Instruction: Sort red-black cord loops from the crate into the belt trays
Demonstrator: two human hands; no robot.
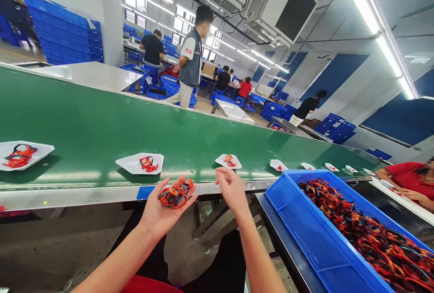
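**A:** What is the person's left hand [162,215] carrying?

**B:** A bundle of orange-and-black cords [175,195]. It lies on the upturned palm, just in front of the near edge of a green conveyor belt [101,121]. The hand is open, with the fingers [186,196] only slightly curved, so they cradle the bundle and don't clamp it.

**A:** And the right hand [232,189]?

**B:** It hangs just beside the left, over the belt's edge. Its fingers [224,176] are drawn loosely together, with nothing visible between them.

**A:** How would that bundle handle?

**B:** It looks light, soft and limp, with no stiffness to speak of. The loops seem likely to snag on one another, and a single strand would probably pull loose or drag the tangle out of shape. The surest hold looks to be around the thick middle of the bundle.

**A:** What's around the hands?

**B:** On the belt sits a white paper sheet [127,163] bearing a smaller tangle of similar cords [147,164], with more sheets along the line. To the right, a blue plastic crate [298,207] on a metal desk [271,225] holds a deep heap of cords [373,238]. Beyond it sits a person in a red shirt [407,177].
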